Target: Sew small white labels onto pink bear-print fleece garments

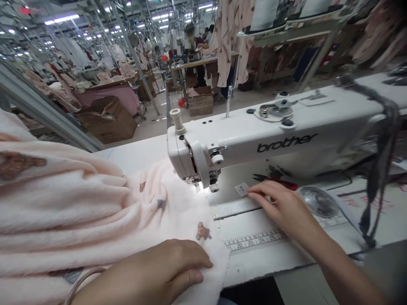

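Observation:
A pale pink plush fabric (104,212) with small brown and blue motifs spreads over the left side, its edge under the needle area of a white sewing machine (235,144). My left hand (159,267) lies on this fabric near its front edge, fingers stretched out and thumb alongside. To the right of the presser foot, my right hand (276,203) pinches a small white label (242,189) with dark print by its right corner. The label is just above the machine bed, apart from the fabric. Behind my right fingers lie dark-bladed thread snips (286,183) with a red part.
A round clear dish (319,202) sits right of my right hand. A printed ruler (254,241) runs along the table front. Grey fabric strips (380,161) hang from the machine arm. Cardboard boxes (108,120) and other workstations stand beyond.

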`<state>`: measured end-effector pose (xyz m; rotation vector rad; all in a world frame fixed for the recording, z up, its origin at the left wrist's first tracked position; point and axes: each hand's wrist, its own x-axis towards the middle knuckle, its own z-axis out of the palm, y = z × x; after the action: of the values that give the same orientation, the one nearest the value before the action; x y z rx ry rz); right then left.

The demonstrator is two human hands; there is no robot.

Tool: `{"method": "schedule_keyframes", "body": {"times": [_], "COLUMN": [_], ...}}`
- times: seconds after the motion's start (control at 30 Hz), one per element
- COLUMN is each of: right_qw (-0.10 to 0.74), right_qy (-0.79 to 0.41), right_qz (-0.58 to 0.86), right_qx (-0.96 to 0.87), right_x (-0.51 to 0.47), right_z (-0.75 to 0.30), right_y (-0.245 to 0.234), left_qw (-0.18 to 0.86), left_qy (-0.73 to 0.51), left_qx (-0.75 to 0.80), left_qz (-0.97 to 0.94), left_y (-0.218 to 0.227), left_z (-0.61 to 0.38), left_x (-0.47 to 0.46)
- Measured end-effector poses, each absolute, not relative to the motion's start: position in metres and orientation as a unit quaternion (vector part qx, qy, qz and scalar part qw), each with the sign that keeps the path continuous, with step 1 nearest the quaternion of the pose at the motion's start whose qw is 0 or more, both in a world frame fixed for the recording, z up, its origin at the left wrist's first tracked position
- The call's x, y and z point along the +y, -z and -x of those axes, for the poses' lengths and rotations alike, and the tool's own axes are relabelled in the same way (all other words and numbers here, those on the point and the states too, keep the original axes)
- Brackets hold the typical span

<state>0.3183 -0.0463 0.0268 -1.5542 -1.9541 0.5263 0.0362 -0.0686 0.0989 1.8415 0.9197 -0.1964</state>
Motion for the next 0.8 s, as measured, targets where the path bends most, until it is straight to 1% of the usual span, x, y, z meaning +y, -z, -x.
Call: {"method": "schedule_keyframes", "body": {"times": [0.03, 0.07, 0.1, 0.23, 0.33, 0.4, 0.47, 0.53, 0.8], "right_qw": [0.286, 0.275, 0.261, 0.229, 0.239, 0.265, 0.314, 0.363, 0.459], "right_qy": [-0.140, -0.109, -0.103, -0.139, -0.172, -0.210, -0.264, -0.315, -0.409], "right_qz": [0.612, 0.626, 0.627, 0.595, 0.566, 0.536, 0.500, 0.475, 0.515], "right_qx": [-0.724, -0.722, -0.726, -0.757, -0.770, -0.773, -0.763, -0.737, -0.597], "right_x": [-0.040, -0.032, -0.025, -0.008, -0.020, -0.037, -0.056, -0.072, -0.084], "right_z": [-0.324, -0.326, -0.327, -0.317, -0.304, -0.293, -0.280, -0.268, -0.248], "right_y": [-0.020, -0.014, -0.009, -0.008, -0.023, -0.035, -0.045, -0.050, -0.035], "left_qw": [0.484, 0.460, 0.444, 0.434, 0.482, 0.529, 0.560, 0.580, 0.623], "left_qy": [0.072, 0.053, 0.029, -0.035, -0.091, -0.153, -0.206, -0.233, -0.240], "left_qx": [0.397, 0.413, 0.428, 0.458, 0.492, 0.509, 0.507, 0.496, 0.508], "left_qz": [-0.777, -0.784, -0.786, -0.775, -0.719, -0.662, -0.622, -0.603, -0.544], "left_y": [-0.101, -0.103, -0.103, -0.100, -0.089, -0.080, -0.073, -0.069, -0.074], "left_z": [-0.039, -0.043, -0.046, -0.058, -0.064, -0.068, -0.072, -0.074, -0.072], "left_x": [-0.069, -0.069, -0.067, -0.057, -0.054, -0.053, -0.053, -0.054, -0.055]}}
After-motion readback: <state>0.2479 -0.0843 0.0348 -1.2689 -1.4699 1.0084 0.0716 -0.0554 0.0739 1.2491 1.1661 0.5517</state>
